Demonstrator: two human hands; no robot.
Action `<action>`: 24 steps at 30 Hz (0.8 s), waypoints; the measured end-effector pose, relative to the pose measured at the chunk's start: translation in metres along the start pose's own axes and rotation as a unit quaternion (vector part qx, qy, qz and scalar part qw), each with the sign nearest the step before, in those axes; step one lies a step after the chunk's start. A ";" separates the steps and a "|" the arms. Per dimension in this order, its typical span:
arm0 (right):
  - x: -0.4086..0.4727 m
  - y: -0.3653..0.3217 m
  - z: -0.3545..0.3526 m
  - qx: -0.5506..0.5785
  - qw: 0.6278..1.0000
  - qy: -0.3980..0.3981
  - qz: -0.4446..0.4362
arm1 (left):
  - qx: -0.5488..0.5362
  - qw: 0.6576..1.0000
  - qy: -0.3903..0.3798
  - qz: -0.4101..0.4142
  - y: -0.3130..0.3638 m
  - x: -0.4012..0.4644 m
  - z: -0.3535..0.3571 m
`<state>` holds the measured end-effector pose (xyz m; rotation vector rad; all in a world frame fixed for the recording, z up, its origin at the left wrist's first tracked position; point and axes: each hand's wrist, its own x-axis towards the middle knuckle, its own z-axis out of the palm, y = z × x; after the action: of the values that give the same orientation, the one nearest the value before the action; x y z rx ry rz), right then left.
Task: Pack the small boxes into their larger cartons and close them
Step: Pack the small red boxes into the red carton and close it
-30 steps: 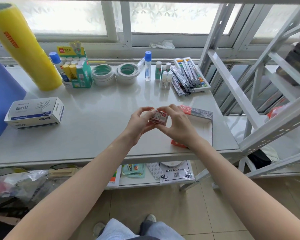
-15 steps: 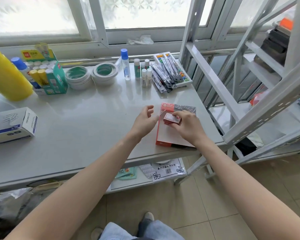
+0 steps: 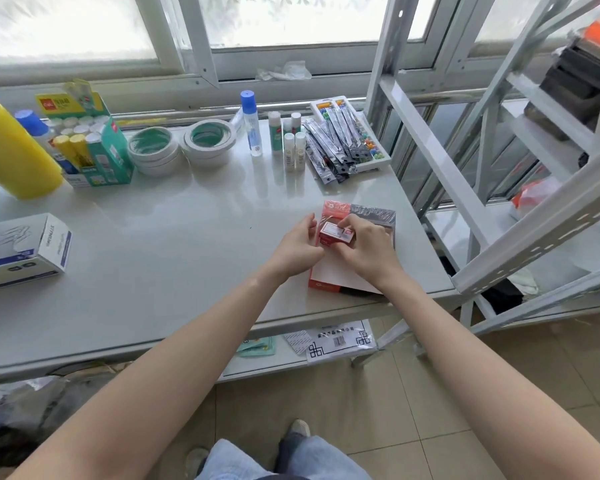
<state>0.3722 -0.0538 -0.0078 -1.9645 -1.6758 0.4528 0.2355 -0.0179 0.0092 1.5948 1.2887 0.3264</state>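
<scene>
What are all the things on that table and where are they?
small box: 1, red, held in both hands over the carton
carton: 1, red and white, table's right front edge
tape rolls: 2 stacks, white with green cores, back middle
glue box: 1, green, back left, full of sticks
yellow roll: 1, far left
bottle: 1, clear with blue cap, back middle
small tubes: about 4, white, right of the bottle
pen packs: a pile, black and silver, back right
white box: 1, white and blue, left edge
left hand: 1, on the small box
right hand: 1, on the small box
</scene>
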 end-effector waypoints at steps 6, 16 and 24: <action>0.004 -0.002 0.005 -0.041 0.999 -0.003 -0.009 | 0.031 0.999 -0.001 0.028 -0.003 0.004 -0.001; 0.007 -0.011 0.015 -0.117 0.991 0.041 -0.044 | 0.081 0.996 -0.006 0.043 -0.012 0.002 -0.008; 0.009 -0.013 0.021 -0.225 0.970 0.079 -0.050 | 0.112 0.993 0.009 0.046 -0.022 -0.002 -0.017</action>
<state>0.3521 -0.0401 -0.0167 -2.1412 -1.8813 -0.1340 0.2100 -0.0129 -0.0005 1.8492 1.3036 0.2607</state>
